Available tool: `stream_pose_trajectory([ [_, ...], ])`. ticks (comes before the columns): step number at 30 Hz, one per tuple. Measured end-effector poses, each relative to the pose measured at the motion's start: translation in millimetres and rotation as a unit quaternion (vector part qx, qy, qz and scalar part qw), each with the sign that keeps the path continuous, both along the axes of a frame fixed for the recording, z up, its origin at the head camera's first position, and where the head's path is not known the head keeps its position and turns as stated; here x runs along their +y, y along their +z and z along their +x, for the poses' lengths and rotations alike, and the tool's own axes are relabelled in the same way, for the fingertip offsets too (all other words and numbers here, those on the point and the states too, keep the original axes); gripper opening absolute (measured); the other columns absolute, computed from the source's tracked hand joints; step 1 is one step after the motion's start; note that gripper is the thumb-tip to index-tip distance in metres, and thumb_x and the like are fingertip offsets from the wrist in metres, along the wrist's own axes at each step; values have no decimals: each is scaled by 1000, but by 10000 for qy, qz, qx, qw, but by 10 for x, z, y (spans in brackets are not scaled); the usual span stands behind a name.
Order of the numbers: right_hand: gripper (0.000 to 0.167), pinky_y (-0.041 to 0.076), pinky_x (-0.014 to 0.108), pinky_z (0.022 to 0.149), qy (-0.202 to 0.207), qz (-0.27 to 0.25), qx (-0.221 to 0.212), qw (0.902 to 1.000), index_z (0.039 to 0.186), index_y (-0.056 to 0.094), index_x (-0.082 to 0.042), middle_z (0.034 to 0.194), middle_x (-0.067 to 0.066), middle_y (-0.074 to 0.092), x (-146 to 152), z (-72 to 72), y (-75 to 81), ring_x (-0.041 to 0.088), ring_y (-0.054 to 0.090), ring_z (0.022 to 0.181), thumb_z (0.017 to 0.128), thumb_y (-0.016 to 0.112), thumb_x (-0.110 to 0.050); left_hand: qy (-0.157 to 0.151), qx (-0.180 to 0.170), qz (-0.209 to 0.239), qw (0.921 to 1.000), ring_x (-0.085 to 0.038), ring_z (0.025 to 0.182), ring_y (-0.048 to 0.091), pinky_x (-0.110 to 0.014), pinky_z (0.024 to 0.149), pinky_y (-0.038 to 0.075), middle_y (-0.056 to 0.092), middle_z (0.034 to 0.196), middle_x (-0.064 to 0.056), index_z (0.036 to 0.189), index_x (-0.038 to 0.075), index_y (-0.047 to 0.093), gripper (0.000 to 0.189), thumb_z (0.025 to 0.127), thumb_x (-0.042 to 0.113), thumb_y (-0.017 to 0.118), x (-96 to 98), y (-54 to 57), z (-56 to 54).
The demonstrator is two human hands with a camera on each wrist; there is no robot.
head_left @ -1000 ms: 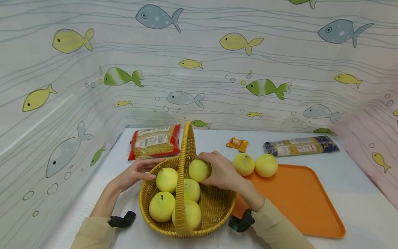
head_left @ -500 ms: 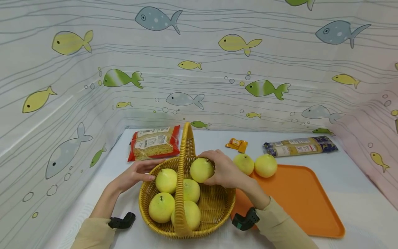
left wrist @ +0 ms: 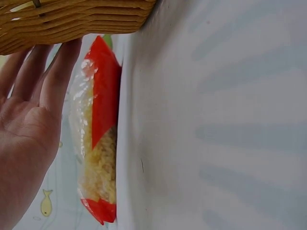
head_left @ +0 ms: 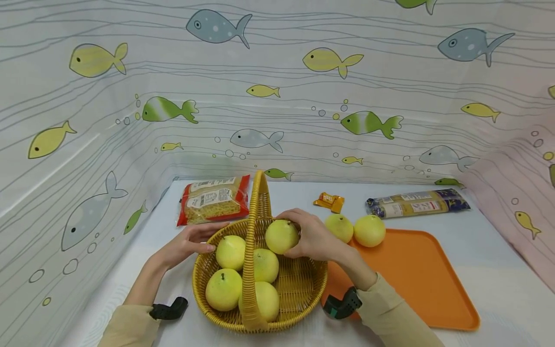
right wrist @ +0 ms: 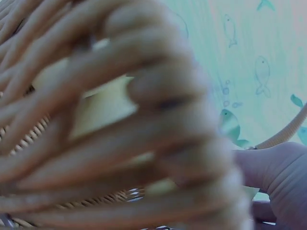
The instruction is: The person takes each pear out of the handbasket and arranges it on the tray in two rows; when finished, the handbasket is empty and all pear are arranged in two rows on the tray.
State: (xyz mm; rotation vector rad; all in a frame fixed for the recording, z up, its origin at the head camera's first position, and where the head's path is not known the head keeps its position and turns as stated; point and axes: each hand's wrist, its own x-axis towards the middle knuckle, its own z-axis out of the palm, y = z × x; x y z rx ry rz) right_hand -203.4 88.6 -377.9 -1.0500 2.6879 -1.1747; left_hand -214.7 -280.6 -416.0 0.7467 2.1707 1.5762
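A yellow wicker basket (head_left: 303, 308) with a tall handle stands in front of me in the head view, several round yellow-green pears (head_left: 223, 289) lying in it. My right hand (head_left: 313, 235) reaches over the basket's right far side and grips one pear (head_left: 282, 236) inside, near the far rim. My left hand (head_left: 191, 244) lies along the basket's left side, with its thumb at the rim. In the left wrist view, the fingers (left wrist: 57, 79) stretch out straight against the woven wall (left wrist: 96, 17). Blurred wicker (right wrist: 120, 124) hides most of the right hand's grip in the right wrist view.
Two more pears (head_left: 370, 231) sit at the far left corner of an orange tray (head_left: 416, 279), right of the basket. Behind lie a red-ended bag of pasta (head_left: 212, 200), small orange-wrapped sweets (head_left: 329, 202) and a long pack of spaghetti (head_left: 417, 203).
The pear in my right hand has shifted slightly right and turned, so its stem now shows. My right forearm has moved slightly right. The left hand stays in place.
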Motion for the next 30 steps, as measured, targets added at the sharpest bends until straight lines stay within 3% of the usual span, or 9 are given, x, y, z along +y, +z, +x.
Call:
stream_pose_trajectory([
  [7, 73, 52, 34, 86, -71, -17, -173, 9998, 138, 57, -14, 124, 2, 66, 27, 14, 29, 19, 63, 109, 72, 87, -13, 24, -62, 0, 10000, -5, 126, 56, -25, 97, 49, 47, 149, -26, 150, 3, 44, 60, 93, 12, 60, -7, -10, 6],
  [20, 73, 52, 38, 97, 225, -540, -593, 9965, 137, 57, -12, 133, 4, 60, 92, 4, 72, 22, 59, 117, 71, 88, -11, 20, -43, -4, 10000, -5, 126, 57, -25, 97, 49, 46, 149, -27, 150, 2, 43, 61, 93, 12, 60, 1, -9, 2],
  [25, 73, 53, 36, 95, 260, -811, -954, 9918, 138, 56, -12, 135, 6, 57, 140, 0, 114, 25, 58, 120, 72, 87, -8, 31, -20, -45, 10000, -4, 125, 57, -25, 97, 49, 46, 149, -26, 150, 3, 44, 61, 92, 13, 61, 3, -1, 4],
  [30, 73, 52, 39, 98, 152, -815, -984, 9917, 140, 56, -15, 138, 4, 57, 196, -6, 165, 25, 56, 125, 74, 86, -9, 21, 23, -50, 10000, -4, 125, 57, -25, 96, 49, 46, 149, -27, 150, 3, 44, 60, 93, 11, 60, 3, 9, 4],
])
